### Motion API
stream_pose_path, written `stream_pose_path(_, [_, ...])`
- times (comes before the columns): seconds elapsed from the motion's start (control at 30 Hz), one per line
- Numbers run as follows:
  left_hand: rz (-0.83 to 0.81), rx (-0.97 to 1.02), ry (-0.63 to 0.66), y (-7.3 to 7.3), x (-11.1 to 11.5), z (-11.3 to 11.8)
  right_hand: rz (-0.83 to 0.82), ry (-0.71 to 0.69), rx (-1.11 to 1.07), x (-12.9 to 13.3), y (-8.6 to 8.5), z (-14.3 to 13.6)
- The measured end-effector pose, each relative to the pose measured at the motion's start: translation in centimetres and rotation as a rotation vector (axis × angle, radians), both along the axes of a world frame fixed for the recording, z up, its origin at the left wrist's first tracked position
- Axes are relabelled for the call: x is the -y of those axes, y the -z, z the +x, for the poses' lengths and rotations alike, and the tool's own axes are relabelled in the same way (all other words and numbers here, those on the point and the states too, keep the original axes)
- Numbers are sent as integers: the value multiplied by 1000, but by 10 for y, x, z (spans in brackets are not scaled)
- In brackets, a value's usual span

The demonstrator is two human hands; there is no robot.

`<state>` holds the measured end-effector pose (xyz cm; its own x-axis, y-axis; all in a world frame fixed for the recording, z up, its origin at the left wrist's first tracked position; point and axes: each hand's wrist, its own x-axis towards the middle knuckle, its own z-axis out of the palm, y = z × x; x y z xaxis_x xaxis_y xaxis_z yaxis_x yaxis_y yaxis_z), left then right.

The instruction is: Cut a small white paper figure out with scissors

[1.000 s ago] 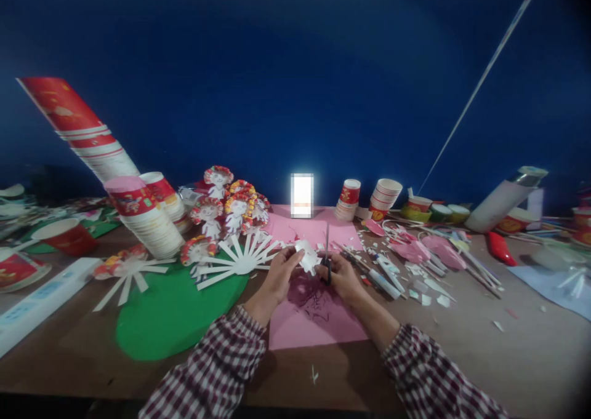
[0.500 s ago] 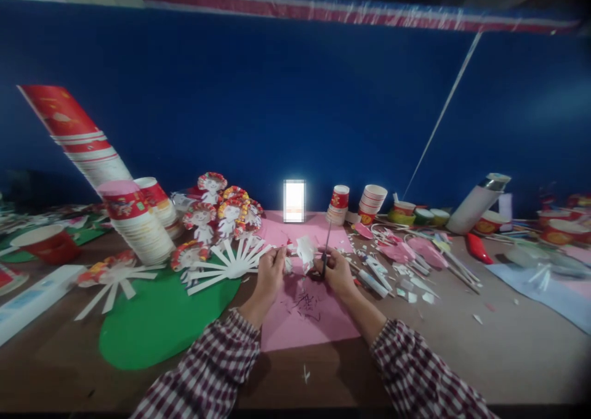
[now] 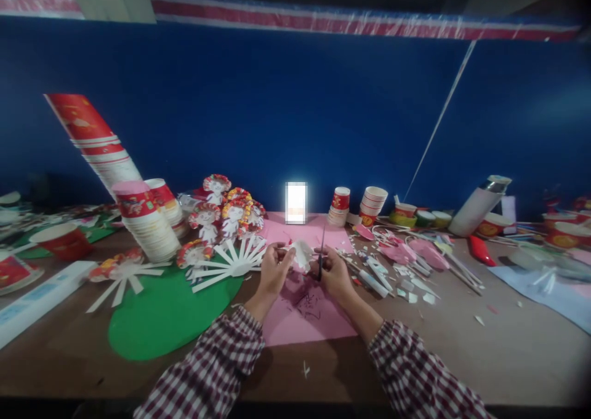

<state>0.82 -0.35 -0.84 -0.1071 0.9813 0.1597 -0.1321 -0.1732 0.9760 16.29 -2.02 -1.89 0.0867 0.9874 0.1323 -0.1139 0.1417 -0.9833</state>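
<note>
My left hand (image 3: 276,267) pinches a small white paper piece (image 3: 302,254) by its left side, over a pink sheet (image 3: 286,330). In my right hand (image 3: 335,272) is a pair of dark-handled scissors (image 3: 322,260), its blades pointing up and away from me. The right fingers sit close to the paper's right edge; whether they touch it I cannot tell. Thin dark scraps (image 3: 308,303) lie on the pink sheet below both hands. Left of my left hand, a fan of white paper strips (image 3: 237,264) rests partly on a green sheet (image 3: 170,314).
Paper-cut figures with red and yellow frills (image 3: 235,213) stand at the back left, beside tall leaning stacks of paper cups (image 3: 148,228). A bright phone-shaped screen (image 3: 296,202) stands at the back. Paper scraps (image 3: 428,298), glue tubes (image 3: 373,283) and a silver-topped flask (image 3: 480,205) are on the right.
The white paper has shifted slightly left and lower between my hands, and my left fingers have moved over its edge. The scissors remain in my right hand. The view has turned slightly left.
</note>
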Motion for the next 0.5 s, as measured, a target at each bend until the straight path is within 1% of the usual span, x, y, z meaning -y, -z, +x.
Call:
stream_pose_path(0.07, [19,-18,9,2,-2,1,32,-7,56,-1,5,0])
stream_pose_path(0.17, [66,-78,-15,6,-4,2,86,-14,143,-2,11,0])
stream_pose_path(0.27, [80,-95,-14,7,-5,3,97,-16,197,-2,15,-1])
stream_pose_path(0.4, [74,-93,-9,5,-3,4,74,-45,164,0,14,-3])
stream_pose_path(0.5, [82,-125,-34,5,-3,2,44,-79,109,2,11,-5])
